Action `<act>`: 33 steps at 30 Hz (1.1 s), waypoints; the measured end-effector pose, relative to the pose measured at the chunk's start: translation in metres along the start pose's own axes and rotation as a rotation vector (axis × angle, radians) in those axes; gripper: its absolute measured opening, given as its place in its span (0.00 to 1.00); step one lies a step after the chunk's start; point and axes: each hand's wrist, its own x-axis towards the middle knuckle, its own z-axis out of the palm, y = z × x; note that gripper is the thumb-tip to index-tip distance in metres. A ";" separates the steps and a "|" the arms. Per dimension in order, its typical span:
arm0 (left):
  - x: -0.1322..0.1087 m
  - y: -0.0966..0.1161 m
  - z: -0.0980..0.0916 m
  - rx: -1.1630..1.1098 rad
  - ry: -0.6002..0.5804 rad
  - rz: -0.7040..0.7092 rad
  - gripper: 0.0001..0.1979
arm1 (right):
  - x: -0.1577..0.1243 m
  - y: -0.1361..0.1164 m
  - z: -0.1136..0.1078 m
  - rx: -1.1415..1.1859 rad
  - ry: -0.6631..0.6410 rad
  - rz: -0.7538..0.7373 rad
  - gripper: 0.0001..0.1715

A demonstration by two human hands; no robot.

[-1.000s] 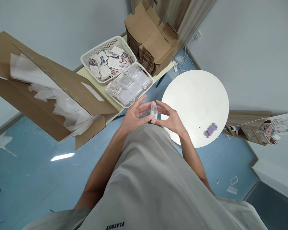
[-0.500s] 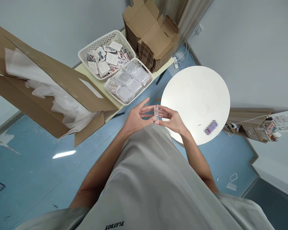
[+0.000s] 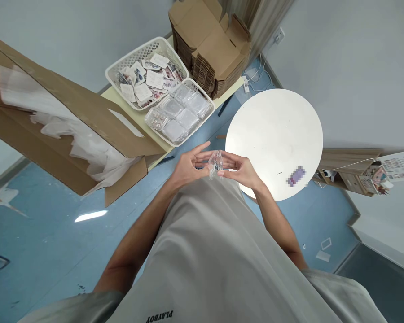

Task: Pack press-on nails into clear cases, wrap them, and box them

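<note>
A small clear plastic packet (image 3: 216, 165) is held in front of my body between both hands, with something small and dark showing in it. My left hand (image 3: 187, 168) grips its left side with the thumb and fingers, while the index finger stretches out past it. On the other side, my right hand (image 3: 243, 171) pinches the packet between thumb and fingertips. Just beyond my left hand stands a white basket (image 3: 209, 115) of clear plastic cases (image 3: 187, 119). Glare and the fingers hide the packet's exact contents.
A larger white basket (image 3: 109, 80) of printed cards (image 3: 154, 79) stands behind, beside a stack of flattened cardboard boxes (image 3: 205, 45). An open carton (image 3: 87, 101) with white wrapping is at left. A round white table (image 3: 272, 134) at right bears a blurred purple item (image 3: 296, 176).
The packet has turned between my hands: it looked narrow and upright, and now shows a broader, crinkled face with a dark content. Both hands stay nearly in place.
</note>
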 end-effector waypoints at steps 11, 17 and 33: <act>0.014 0.013 -0.026 -0.230 -0.099 -0.084 0.40 | 0.011 -0.045 -0.028 0.019 -0.185 0.030 0.43; 0.017 0.018 -0.023 -0.233 -0.051 -0.122 0.34 | 0.026 -0.040 -0.019 -0.020 -0.055 0.041 0.35; 0.022 0.013 0.004 -0.080 0.009 -0.003 0.35 | 0.002 -0.051 -0.014 -0.628 0.365 -0.405 0.30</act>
